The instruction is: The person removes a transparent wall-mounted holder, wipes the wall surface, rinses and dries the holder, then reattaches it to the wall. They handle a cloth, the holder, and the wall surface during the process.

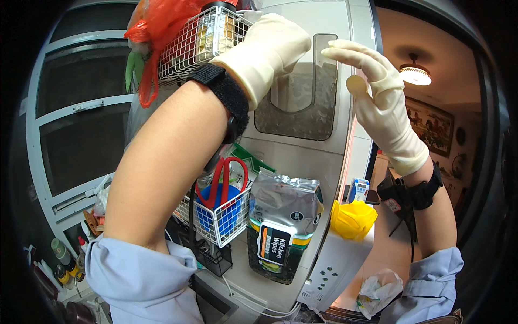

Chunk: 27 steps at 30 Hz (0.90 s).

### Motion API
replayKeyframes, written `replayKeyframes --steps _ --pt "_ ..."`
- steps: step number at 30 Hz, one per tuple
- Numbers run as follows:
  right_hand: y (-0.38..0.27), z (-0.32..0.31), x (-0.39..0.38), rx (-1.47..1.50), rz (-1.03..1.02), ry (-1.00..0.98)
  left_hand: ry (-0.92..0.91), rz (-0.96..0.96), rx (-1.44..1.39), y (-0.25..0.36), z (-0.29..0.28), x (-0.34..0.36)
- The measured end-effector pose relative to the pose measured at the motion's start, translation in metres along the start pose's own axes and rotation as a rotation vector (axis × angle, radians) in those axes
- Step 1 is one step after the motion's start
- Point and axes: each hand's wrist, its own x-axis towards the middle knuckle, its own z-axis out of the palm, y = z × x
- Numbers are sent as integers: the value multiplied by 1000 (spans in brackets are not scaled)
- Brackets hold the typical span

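— So which hand is nearer the wire basket?
— Left hand: gloved, it lies against the basket's right end, up at far left. Fingers are behind the palm, so I cannot tell their grip
— And the right hand?
— Well to the right of it, fingers loosely apart, holding nothing, before the grey recess

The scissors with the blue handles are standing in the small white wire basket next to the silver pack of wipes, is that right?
Not quite. The scissors have red handles, not blue; the blue is the container beneath them. The head view shows them standing in the small white wire basket, next to the silver pack of wipes.
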Motion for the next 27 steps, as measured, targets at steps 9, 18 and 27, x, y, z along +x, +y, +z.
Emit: replayKeyframes --steps 9,18,27 --pt "11 0 -11 11 -14 1 -49 28 -106 2 16 11" --pt "13 7 -18 110 25 10 -79 47 -171 -1 22 24" --pt "18 10 -17 118 2 51 -71 40 -30 6 15 14"
